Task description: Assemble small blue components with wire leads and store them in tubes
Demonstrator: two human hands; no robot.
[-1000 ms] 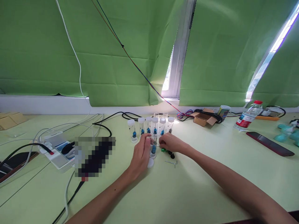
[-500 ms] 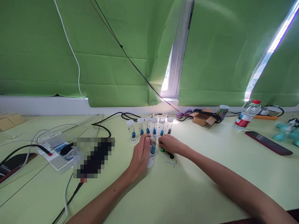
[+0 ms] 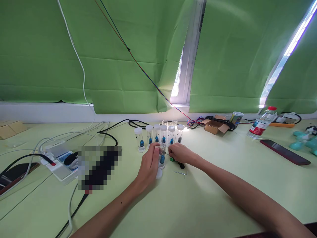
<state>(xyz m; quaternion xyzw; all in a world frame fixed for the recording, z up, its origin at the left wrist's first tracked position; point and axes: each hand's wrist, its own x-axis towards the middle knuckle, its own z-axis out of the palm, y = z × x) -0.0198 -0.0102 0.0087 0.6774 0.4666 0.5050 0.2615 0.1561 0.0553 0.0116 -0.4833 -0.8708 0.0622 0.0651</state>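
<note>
Barely anything is changing from half a second back: both hands are staying planted in the same spot, with the view itself holding steady after its small drift a second ago. The left hand (image 3: pixel 149 162) is curling around a small clear vial (image 3: pixel 162 158) with a blue piece inside, standing upright on the pale green table (image 3: pixel 198 205). The right hand (image 3: pixel 180 152) is sitting just beside it, fingers bunched and pinching at something by the vial's top, but what exactly it's gripping is too small to tell. A loose white cap (image 3: pixel 158 173) is lying under the left hand's heel. Right behind the hands, a row of capped vials (image 3: pixel 160 135) is standing upright, most with blue bits in them. A little green part (image 3: pixel 171 159) and a black one (image 3: pixel 182 165) are resting beside the right wrist, with a small metal hex key (image 3: pixel 181 172) lying just nearer. Further right a cardboard box (image 3: pixel 214 126), a water bottle (image 3: pixel 261 125) and a dark phone (image 3: pixel 284 152) are sitting well apart from the work. On the left, a white power strip (image 3: pixel 58 163) is lying among cables.
</note>
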